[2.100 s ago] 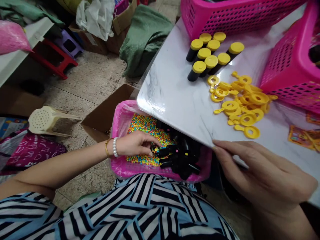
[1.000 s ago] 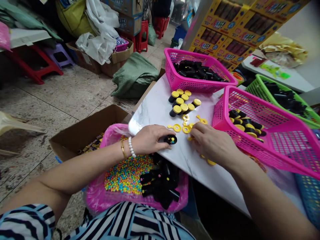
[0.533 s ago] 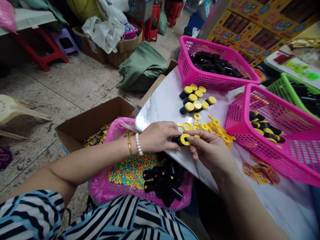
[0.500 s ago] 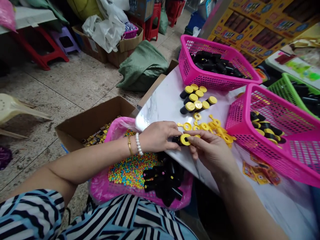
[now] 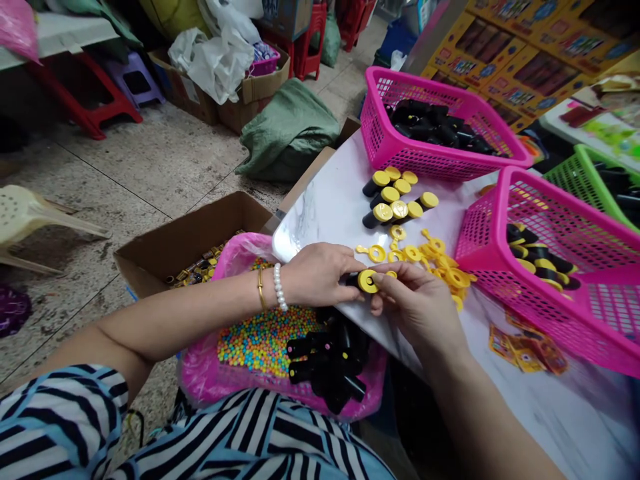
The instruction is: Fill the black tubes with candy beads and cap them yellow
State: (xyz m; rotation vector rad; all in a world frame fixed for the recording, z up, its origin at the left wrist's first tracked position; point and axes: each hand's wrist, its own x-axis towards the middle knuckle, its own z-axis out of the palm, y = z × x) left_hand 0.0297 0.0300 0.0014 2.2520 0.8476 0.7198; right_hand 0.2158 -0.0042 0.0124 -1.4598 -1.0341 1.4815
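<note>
My left hand (image 5: 320,275) is closed round a small black bottle (image 5: 353,279) above the near edge of the table. On the bottle's end sits a yellow ring-shaped cap (image 5: 365,283), which my right hand (image 5: 417,297) pinches between thumb and fingers. Most of the bottle is hidden behind the left fingers. Just beyond the hands lie loose yellow caps (image 5: 434,248) with rings and tabs. Farther back, several black bottles with yellow lids (image 5: 389,195) lie in a group on the white table (image 5: 320,203).
Pink baskets (image 5: 447,167) (image 5: 480,260) of black bottles stand at the back and right, with a green basket (image 5: 565,170) beyond. Shiny packets (image 5: 527,350) lie at right. Below the hands, a pink tub (image 5: 200,393) holds coloured beads and black bottles. A cardboard box (image 5: 165,247) sits at left.
The right fingers have shifted slightly left, closer against the yellow cap on the bottle. The left hand keeps its hold, and the view has moved a little.
</note>
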